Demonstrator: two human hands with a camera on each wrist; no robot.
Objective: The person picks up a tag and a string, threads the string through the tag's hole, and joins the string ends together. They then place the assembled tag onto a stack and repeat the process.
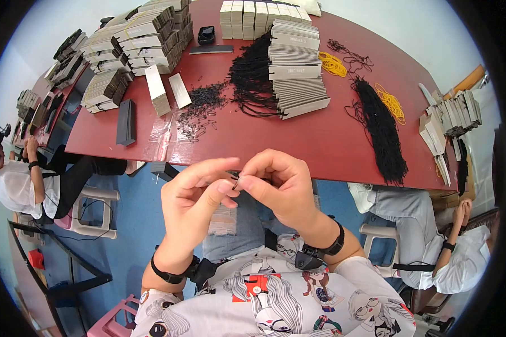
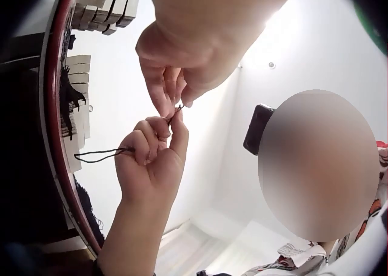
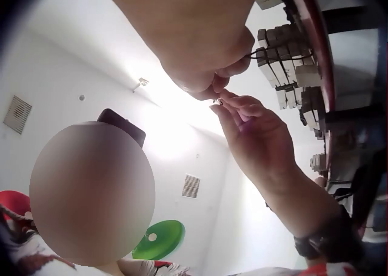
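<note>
Both hands meet fingertip to fingertip just in front of the table edge. My right hand [image 1: 281,188] curls its fingers round a black cord [image 2: 100,156], whose loop sticks out past the little-finger side in the left wrist view. Its thumb and forefinger pinch the cord's other end. From the opposite side, my left hand [image 1: 194,196] pinches a small dark pin [image 3: 217,101] between thumb and forefinger, right at the cord's end. The fingertips largely hide the pin; I cannot tell whether the cord passes through it.
On the red table [image 1: 225,146] lie black safety pins [image 1: 199,106], tags with black cords [image 1: 298,73], a bundle of black cords [image 1: 379,132] and yellow rubber bands [image 1: 333,64]. Stacked tags [image 1: 146,42] stand at the back left. People sit on both sides.
</note>
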